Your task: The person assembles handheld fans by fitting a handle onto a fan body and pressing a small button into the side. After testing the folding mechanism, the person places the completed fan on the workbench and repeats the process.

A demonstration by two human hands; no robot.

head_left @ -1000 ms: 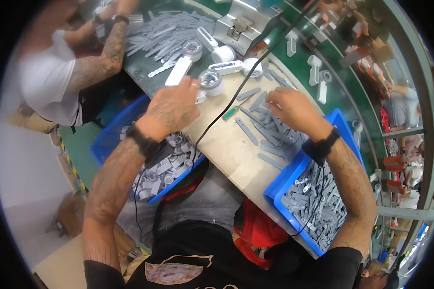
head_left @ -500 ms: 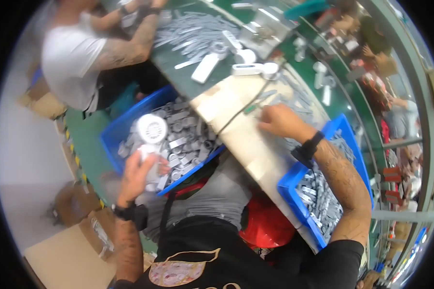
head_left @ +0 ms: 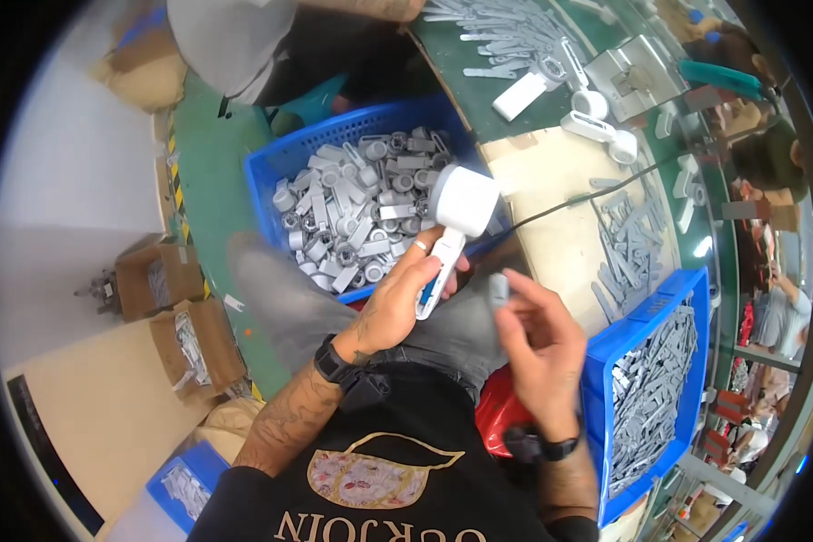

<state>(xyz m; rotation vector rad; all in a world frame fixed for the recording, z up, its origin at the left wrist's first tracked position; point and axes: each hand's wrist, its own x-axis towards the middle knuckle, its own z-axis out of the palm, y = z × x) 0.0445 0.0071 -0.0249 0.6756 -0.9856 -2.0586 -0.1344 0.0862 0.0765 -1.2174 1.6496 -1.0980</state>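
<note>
A white handheld fan (head_left: 463,203) with a round head is in my left hand (head_left: 397,298), its head tipped up and away. The open slot of its handle, where a bit of blue shows, faces up. My right hand (head_left: 542,343), just right of the fan, pinches a small grey plastic piece (head_left: 499,289) between thumb and fingers. The piece and the fan are apart. Beyond my left hand stands a blue crate (head_left: 260,194) heaped with grey and white fan housings (head_left: 357,194).
On the right, a blue bin (head_left: 596,397) holds many grey strips. More strips (head_left: 628,244) lie on the cardboard-topped bench (head_left: 533,172), crossed by a dark cable (head_left: 569,203). Fan bodies (head_left: 592,104) and a clear block (head_left: 637,77) stand farther back. A person (head_left: 230,41) sits beyond the crate.
My left hand has brought the fan right and turned its grille away. My right hand has come back from the bench toward the fan, pinching a grey piece. The view has shifted.
</note>
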